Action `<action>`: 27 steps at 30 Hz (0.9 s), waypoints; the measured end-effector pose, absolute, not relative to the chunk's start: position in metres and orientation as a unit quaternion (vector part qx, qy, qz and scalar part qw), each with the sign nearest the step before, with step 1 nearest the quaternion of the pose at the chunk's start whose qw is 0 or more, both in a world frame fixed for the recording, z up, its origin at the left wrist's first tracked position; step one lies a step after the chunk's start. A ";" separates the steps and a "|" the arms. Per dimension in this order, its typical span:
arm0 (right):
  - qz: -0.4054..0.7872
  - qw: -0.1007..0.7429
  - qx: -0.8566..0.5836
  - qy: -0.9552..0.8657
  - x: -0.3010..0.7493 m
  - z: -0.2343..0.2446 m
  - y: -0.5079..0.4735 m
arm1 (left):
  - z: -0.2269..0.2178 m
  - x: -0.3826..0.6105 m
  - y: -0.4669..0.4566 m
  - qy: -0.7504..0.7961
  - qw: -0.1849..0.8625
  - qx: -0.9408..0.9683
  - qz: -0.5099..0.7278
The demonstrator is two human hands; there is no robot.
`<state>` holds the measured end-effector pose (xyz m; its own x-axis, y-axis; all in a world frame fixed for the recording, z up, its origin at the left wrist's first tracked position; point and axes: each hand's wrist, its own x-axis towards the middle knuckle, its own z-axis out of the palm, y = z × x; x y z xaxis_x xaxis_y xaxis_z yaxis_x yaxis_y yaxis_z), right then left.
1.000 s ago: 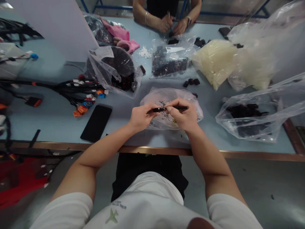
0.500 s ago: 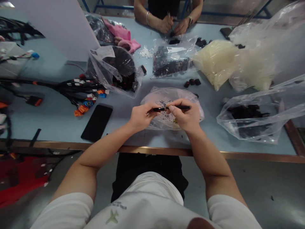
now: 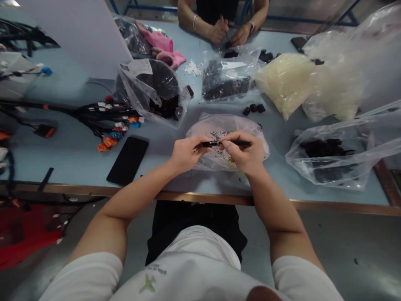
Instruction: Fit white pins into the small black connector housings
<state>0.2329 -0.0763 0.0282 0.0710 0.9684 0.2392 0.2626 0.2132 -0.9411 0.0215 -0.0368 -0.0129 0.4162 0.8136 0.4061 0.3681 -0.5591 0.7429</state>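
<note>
Black pen-like tool (image 3: 241,143) lies across the middle of the view, held level between both hands just above the near edge of the table (image 3: 72,161). The left hand (image 3: 186,154) pinches its thinner left end, and the right hand (image 3: 243,154) grips the shaft further along, so the fingers of each hand are closed on it and the two hands nearly meet. Directly beneath them sits a clear plastic bag (image 3: 238,127) holding small white pieces (image 3: 219,136), with the tool hovering over it; whether the hands touch the bag, I cannot tell.

Just past that bag, a few loose black connectors (image 3: 253,109) rest on the pale blue tabletop. Beyond them lie a clear bag of black parts (image 3: 225,81) and a large bag of cream-coloured pieces (image 3: 285,83). Another clear bag of dark parts (image 3: 326,156) sits to the right. To the left are a black smartphone (image 3: 127,161), a wiring harness with coloured connectors (image 3: 106,117) and a bag holding a dark coil (image 3: 159,83). Pink fabric (image 3: 164,48) lies further back, and a co-worker's hands (image 3: 230,35) work at the far side of the table.
</note>
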 end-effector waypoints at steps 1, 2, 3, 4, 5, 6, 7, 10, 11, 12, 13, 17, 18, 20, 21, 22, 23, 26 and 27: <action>0.342 0.507 -0.523 -0.593 0.233 0.029 -0.077 | -0.012 0.022 -0.037 0.373 0.284 0.791 0.392; 0.339 0.503 -0.521 -0.601 0.233 0.029 -0.077 | -0.012 0.022 -0.038 0.374 0.284 0.791 0.392; 0.338 0.499 -0.517 -0.608 0.233 0.030 -0.078 | -0.011 0.022 -0.038 0.375 0.281 0.792 0.392; 0.337 0.496 -0.514 -0.613 0.234 0.030 -0.078 | -0.011 0.022 -0.039 0.378 0.278 0.793 0.389; 0.338 0.493 -0.511 -0.618 0.234 0.030 -0.079 | -0.010 0.022 -0.039 0.380 0.275 0.795 0.385; 0.339 0.489 -0.510 -0.621 0.234 0.030 -0.079 | -0.010 0.022 -0.040 0.383 0.272 0.796 0.381; 0.339 0.486 -0.508 -0.625 0.234 0.030 -0.079 | -0.009 0.022 -0.041 0.384 0.269 0.798 0.379; 0.325 0.485 -0.500 -0.640 0.235 0.029 -0.079 | -0.009 0.022 -0.041 0.382 0.267 0.799 0.380; 0.318 0.486 -0.497 -0.645 0.234 0.029 -0.079 | -0.010 0.022 -0.041 0.382 0.268 0.798 0.381; 0.312 0.487 -0.494 -0.649 0.234 0.028 -0.079 | -0.010 0.022 -0.041 0.382 0.269 0.797 0.382; 0.307 0.487 -0.494 -0.651 0.234 0.028 -0.078 | -0.011 0.022 -0.040 0.383 0.271 0.796 0.382; 0.322 0.480 -0.509 -0.638 0.235 0.026 -0.077 | -0.012 0.020 -0.036 0.383 0.285 0.789 0.386; 0.331 0.481 -0.514 -0.628 0.236 0.025 -0.076 | -0.012 0.020 -0.035 0.384 0.290 0.786 0.387; 0.340 0.497 -0.518 -0.607 0.238 0.024 -0.076 | -0.012 0.020 -0.034 0.388 0.299 0.780 0.391; 0.332 0.508 -0.517 -0.603 0.239 0.024 -0.076 | -0.011 0.021 -0.034 0.389 0.302 0.777 0.393; 0.316 0.518 -0.513 -0.607 0.240 0.025 -0.076 | -0.011 0.021 -0.034 0.390 0.304 0.775 0.394; 0.292 0.525 -0.508 -0.617 0.242 0.025 -0.075 | -0.011 0.021 -0.034 0.391 0.306 0.774 0.393; 0.226 0.523 -0.493 -0.658 0.246 0.027 -0.072 | -0.011 0.022 -0.035 0.390 0.306 0.776 0.389; 0.215 0.518 -0.485 -0.671 0.246 0.027 -0.070 | -0.011 0.022 -0.035 0.391 0.305 0.777 0.389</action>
